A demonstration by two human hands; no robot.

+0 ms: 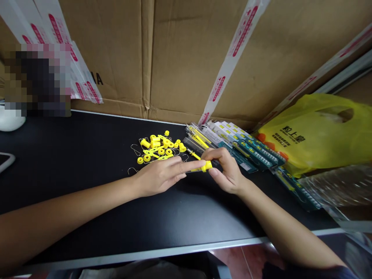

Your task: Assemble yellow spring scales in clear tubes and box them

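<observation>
My right hand (226, 170) is closed, pinching a small yellow plastic cap (207, 166) between thumb and fingers. From the left, my left hand (162, 175) reaches to the same piece, its index finger laid along a thin yellow stem and touching the cap. The other left fingers are curled beneath, and what they grip is partly hidden. Just beyond my left hand lies a loose pile of yellow plastic parts (155, 144), with rings, spools and flat clips among bent metal wire hooks (134, 149). Behind my right hand, a slim yellow-tipped tool (193, 154) rests on the table.
Clear tubes with yellow tools (200, 135) and several green-and-white packages (247, 145) lie at the right. Beyond them are a yellow plastic bag (314, 131) and clear plastic packaging (340, 186). A large cardboard box (186, 58) stands along the back edge of the black table (95, 155).
</observation>
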